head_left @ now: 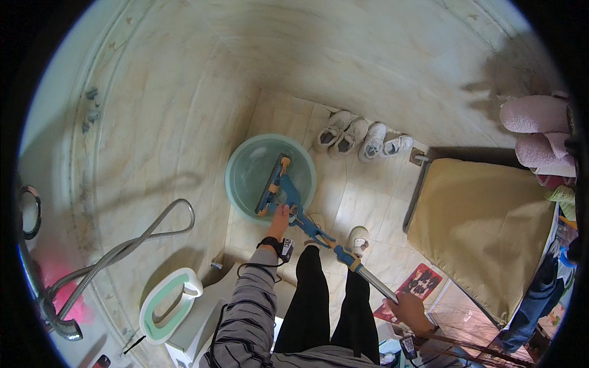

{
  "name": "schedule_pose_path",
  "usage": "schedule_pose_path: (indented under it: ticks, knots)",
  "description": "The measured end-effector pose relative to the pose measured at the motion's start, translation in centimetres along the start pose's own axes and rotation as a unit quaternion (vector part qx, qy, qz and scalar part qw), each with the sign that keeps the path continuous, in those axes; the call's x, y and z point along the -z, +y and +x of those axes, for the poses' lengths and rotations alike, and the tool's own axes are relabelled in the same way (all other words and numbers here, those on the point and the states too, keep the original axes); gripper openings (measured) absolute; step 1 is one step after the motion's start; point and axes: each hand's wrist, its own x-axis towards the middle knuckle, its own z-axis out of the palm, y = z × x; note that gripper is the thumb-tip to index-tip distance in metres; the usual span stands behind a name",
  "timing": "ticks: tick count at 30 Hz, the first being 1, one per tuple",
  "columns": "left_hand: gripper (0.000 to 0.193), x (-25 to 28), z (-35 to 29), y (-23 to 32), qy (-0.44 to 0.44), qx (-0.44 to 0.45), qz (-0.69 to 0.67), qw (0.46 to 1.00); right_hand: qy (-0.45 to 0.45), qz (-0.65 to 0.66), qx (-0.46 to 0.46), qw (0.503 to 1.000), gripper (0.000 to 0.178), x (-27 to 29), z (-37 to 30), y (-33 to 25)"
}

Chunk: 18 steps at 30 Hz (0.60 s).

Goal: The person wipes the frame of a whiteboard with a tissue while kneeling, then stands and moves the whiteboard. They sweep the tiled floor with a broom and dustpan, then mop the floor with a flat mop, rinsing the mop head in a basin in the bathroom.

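A sponge mop (320, 233) with a blue head frame, orange clips and a metal pole slants across the middle of the view. Its long head (273, 185) is tilted over a pale green basin (230, 195) that seems to hold water. Just behind the head, my left hand (279, 222) is closed on the blue frame, its fingertips partly hidden. Lower right, my right hand (410, 311) wraps round the metal pole near its end. Whether the head touches the water I cannot tell.
Two pairs of white shoes (359, 138) line the far wall. A tan-covered box-like object (481, 214) stands at the right, beneath pink slippers (534, 115). A green-and-white toilet seat (150, 313) and a shower hose (147, 236) are at the left. A red mat (420, 282) lies near my feet.
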Motion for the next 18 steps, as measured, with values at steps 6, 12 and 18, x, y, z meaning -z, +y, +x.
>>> schedule_pose_path:
  ticks: [6,12,18]
  knots:
    - [0.053,4.3,-1.6,8.2,-0.121,-0.051,0.108,0.985,-0.012,0.02,-0.023,0.999,0.051,0.8,-1.5,-0.1]
    - [0.04,3.6,-12.7,14.6,-0.356,0.071,-0.32,0.875,0.0,0.017,-0.008,1.0,0.053,0.2,1.2,-0.5]
    - [0.031,-4.8,-21.5,11.8,-0.049,-0.157,-0.237,0.957,-0.007,0.031,0.002,0.999,0.053,-0.3,3.0,-1.1]
